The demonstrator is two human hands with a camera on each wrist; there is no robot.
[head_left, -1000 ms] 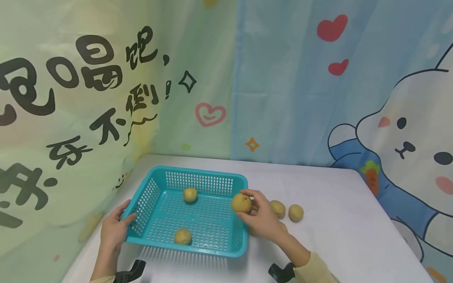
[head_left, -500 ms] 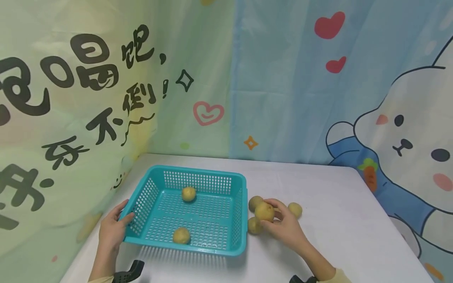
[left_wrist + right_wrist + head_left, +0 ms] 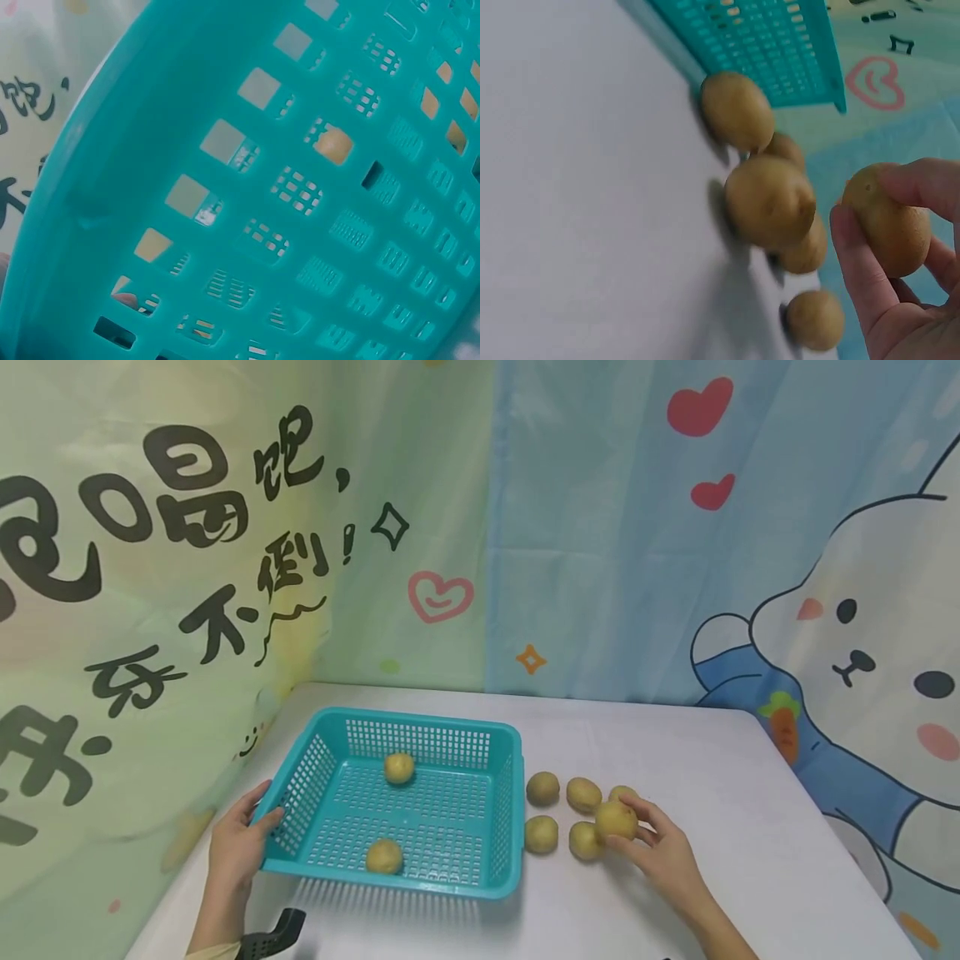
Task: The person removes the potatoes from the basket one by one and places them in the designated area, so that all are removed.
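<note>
Your right hand (image 3: 663, 853) pinches a potato (image 3: 616, 820) between thumb and fingers, above the white table (image 3: 705, 768). Expect a firm, fairly dense body; hold its widest girth. Your left hand (image 3: 236, 842) grips the turquoise basket (image 3: 427, 884) by its rim. Loose potatoes (image 3: 583, 795) obstruct low travel between.

Tan potato (image 3: 616, 821) aloft; turquoise basket (image 3: 431, 814)

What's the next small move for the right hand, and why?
Probably lower the held potato onto the white table: the right hand grips it by the right end of the near row, which has two potatoes, while the far row has three.
</note>
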